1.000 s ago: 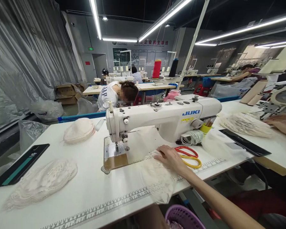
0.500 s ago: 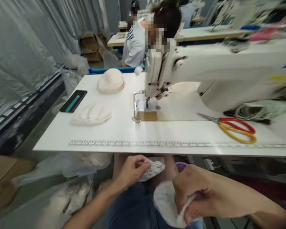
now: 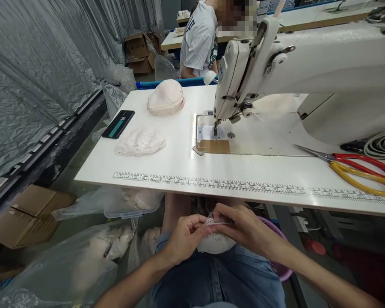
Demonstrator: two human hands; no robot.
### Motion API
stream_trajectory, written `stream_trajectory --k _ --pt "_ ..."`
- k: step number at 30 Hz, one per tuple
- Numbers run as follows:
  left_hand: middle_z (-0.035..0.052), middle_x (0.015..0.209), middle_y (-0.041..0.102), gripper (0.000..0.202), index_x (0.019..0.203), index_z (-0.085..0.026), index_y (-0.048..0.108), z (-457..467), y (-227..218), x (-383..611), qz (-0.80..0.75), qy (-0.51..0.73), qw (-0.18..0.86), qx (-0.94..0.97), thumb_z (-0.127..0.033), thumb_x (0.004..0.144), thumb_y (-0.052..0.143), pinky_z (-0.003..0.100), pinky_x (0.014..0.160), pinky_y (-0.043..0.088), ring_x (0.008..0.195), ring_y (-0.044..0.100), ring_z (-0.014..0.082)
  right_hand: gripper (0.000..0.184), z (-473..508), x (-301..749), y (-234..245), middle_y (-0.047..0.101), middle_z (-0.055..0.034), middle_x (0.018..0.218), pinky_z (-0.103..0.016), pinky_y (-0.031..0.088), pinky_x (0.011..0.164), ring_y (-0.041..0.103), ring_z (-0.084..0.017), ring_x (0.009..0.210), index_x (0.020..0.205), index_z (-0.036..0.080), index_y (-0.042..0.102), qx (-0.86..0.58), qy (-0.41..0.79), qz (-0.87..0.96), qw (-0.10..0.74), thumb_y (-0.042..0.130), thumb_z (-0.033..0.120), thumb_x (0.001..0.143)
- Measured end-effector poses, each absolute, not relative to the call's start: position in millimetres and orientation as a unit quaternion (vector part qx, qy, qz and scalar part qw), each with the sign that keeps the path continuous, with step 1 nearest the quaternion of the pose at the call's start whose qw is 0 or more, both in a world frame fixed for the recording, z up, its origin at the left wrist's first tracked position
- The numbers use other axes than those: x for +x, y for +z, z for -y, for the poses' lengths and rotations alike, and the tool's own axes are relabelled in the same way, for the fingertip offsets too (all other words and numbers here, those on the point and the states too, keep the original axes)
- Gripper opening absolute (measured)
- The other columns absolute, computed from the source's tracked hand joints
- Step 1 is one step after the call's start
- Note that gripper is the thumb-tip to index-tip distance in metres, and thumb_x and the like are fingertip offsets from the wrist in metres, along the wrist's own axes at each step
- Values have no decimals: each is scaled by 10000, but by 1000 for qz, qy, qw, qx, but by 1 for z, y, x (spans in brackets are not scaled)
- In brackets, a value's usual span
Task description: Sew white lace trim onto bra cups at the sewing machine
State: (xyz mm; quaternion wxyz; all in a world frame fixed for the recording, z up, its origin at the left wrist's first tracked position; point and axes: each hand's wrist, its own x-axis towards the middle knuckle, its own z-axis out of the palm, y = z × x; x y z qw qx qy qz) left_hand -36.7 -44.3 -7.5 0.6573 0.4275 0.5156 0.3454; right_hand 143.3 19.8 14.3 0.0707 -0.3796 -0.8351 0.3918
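Below the table's front edge, over my lap, my left hand (image 3: 190,239) and my right hand (image 3: 242,226) come close together. Both pinch the upper edge of a white, rounded fabric cup (image 3: 216,244), which looks like a bra cup. A bit of white lace (image 3: 209,221) shows at its edge between my fingertips. My fingers hide much of that edge, so I cannot tell how lace and cup meet. On the table lie a lace-edged pale stack (image 3: 141,142) and a taller stack of pale pink cups (image 3: 166,98).
A white sewing machine (image 3: 237,85) stands on the white table (image 3: 179,167), with scissors (image 3: 362,169) at the right and a phone (image 3: 118,124) at the left. A purple basket (image 3: 284,273) sits below. Plastic bags (image 3: 64,261) and a cardboard box (image 3: 30,214) lie left; a person sits beyond.
My hands were apart, the left with a lacy piece and the right with a white rounded piece. They have come together at the cup's edge. The view has shifted too.
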Motion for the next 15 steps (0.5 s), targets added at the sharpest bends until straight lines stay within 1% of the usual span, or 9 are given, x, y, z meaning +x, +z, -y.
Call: stream_trajectory --k 4,6,8,11,15 --pt "-17 594 526 374 871 -98 663 48 -10 -44 -507 321 684 416 -453 756 646 192 526 299 540 395 71 255 -19 147 11 499 21 649 -210 275 517 438 -108 588 806 187 528 -353 471 805 70 451 406 911" --pt "-1 620 567 364 873 -99 666 48 -8 -46 -506 313 690 412 -443 754 651 192 539 320 553 430 77 279 -17 148 9 487 16 646 -211 260 502 424 -106 580 794 181 527 -348 485 799 75 422 405 921" --pt "28 690 626 358 897 -103 662 49 -6 -47 -505 312 697 403 -427 743 667 198 578 359 596 492 94 287 -15 148 7 477 17 633 -212 241 490 413 -104 564 788 182 526 -344 488 798 82 408 405 924" --pt "42 739 662 351 891 -111 649 49 -7 -42 -510 315 704 381 -390 691 726 203 604 388 626 540 109 247 -12 147 4 486 20 633 -215 223 487 409 -102 550 794 192 529 -352 477 802 78 421 376 919" --pt "-5 597 601 322 739 -108 623 52 -14 -33 -552 341 662 375 -401 673 738 180 539 336 545 478 74 197 -11 146 2 511 15 640 -224 226 508 428 -109 559 802 196 531 -366 454 810 56 431 328 910"
